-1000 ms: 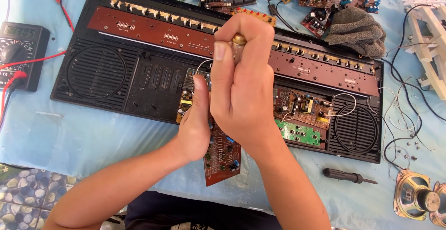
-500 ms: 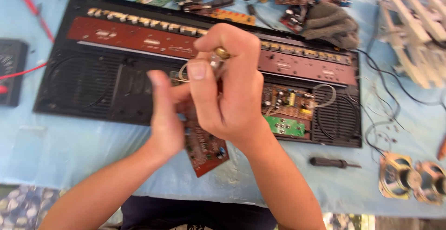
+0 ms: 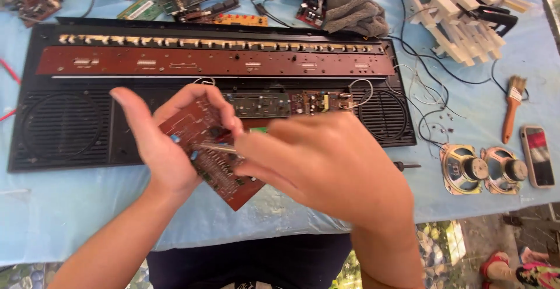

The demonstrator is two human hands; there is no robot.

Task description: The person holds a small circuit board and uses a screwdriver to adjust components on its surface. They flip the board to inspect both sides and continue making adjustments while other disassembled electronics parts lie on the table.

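Reddish-brown circuit board (image 3: 216, 155) lies diagonally, clamped in the left hand (image 3: 154, 140); the blurred right hand (image 3: 326, 163) presses a thin metal tool (image 3: 216, 147) on it.

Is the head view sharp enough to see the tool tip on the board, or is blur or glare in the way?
Head view: the right hand is smeared by motion blur, and the thin metal tool fades into it; the red board in the left hand is fairly sharp; daylight is even, no strong glare; edges bend slightly from the wide lens.
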